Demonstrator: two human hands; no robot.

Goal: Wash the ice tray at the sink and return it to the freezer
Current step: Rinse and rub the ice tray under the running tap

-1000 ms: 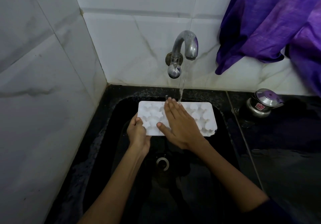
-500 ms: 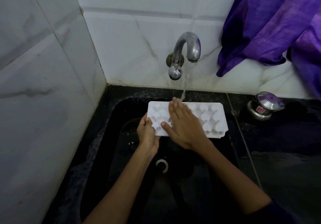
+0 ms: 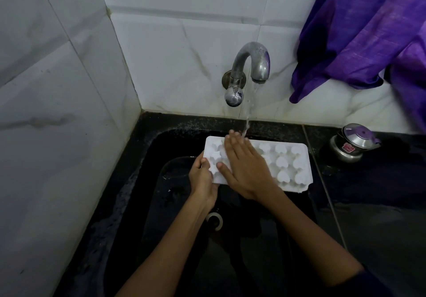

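head view, ice tray (image 3: pixel 285 158) under right hand (image 3: pixel 246 170)

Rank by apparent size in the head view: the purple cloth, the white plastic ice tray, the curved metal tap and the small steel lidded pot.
1. Purple cloth, partly cut off by the frame.
2. White plastic ice tray.
3. Curved metal tap and small steel lidded pot: look alike, so unranked.
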